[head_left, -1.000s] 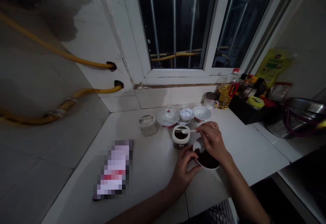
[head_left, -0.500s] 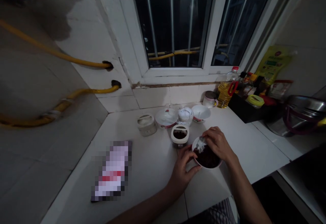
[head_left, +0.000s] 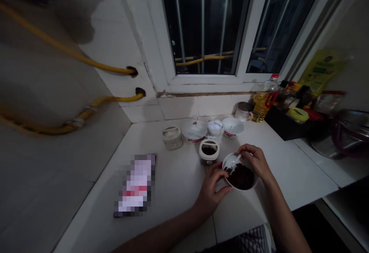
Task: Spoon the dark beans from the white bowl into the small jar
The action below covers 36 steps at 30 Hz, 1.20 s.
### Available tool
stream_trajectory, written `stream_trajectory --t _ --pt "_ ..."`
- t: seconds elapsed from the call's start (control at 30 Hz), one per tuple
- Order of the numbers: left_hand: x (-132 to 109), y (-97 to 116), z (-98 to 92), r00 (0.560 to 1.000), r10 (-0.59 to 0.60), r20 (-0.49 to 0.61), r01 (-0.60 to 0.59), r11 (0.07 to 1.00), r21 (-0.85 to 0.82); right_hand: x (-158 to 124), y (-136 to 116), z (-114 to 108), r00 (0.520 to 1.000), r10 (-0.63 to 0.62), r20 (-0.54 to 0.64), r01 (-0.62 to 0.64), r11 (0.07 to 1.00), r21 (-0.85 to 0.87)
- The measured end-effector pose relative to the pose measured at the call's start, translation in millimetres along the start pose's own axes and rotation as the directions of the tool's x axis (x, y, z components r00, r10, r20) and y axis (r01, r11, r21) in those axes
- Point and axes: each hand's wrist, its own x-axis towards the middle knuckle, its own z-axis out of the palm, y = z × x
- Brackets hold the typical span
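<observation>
A white bowl [head_left: 227, 160] with a pinkish rim stands on the counter, holding a dark, crumbly mass [head_left: 241, 177]. My left hand [head_left: 213, 186] grips its left side, thumb at the near rim and fingers at the far left. Pinched in my right hand [head_left: 255, 161] is a small white spoon [head_left: 234, 162], its head low inside the bowl at the edge of the dark food. Just behind the bowl sits a lidded container [head_left: 209, 151] whose clear top shows similar dark contents.
Behind stand a pale lidded container [head_left: 172, 138], a shallow bowl [head_left: 194, 130], a clear-wrapped tub [head_left: 215, 128] and another bowl [head_left: 233, 126]. A phone [head_left: 137, 184] with a blurred screen lies left. An oil bottle [head_left: 261, 105], a black seasoning box [head_left: 281, 124] and a metal pot [head_left: 350, 134] line the right.
The whole view has shifted slightly, so things sit farther right. The spoon in my right hand has turned within the bowl and its handle shows more. My left hand keeps its hold.
</observation>
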Motion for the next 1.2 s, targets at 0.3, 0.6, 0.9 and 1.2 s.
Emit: stream_trajectory --t 0.3,0.6,0.9,1.2 --pt "2.1 3.1 0.1 0.999 0.047 0.003 -0.047 0.998 0.03 1.9 -0.3 -2.3 0.982 0.181 -0.055 -0.168 0.967 0.192" --pt "2.1 2.9 1.4 0.999 0.04 0.006 -0.039 0.999 -0.023 4.7 -0.1 -4.1 0.983 0.168 -0.081 -0.144 0.959 0.242" --pt "-0.1 -2.4 0.7 1.0 0.013 0.002 -0.013 0.998 -0.056 4.3 -0.2 -5.4 0.983 0.136 -0.122 -0.098 0.956 0.276" --pt "-0.5 -4.1 0.7 1.0 -0.005 0.008 0.006 0.999 -0.039 5.6 5.5 -2.7 0.974 0.147 -0.174 -0.106 0.968 0.228"
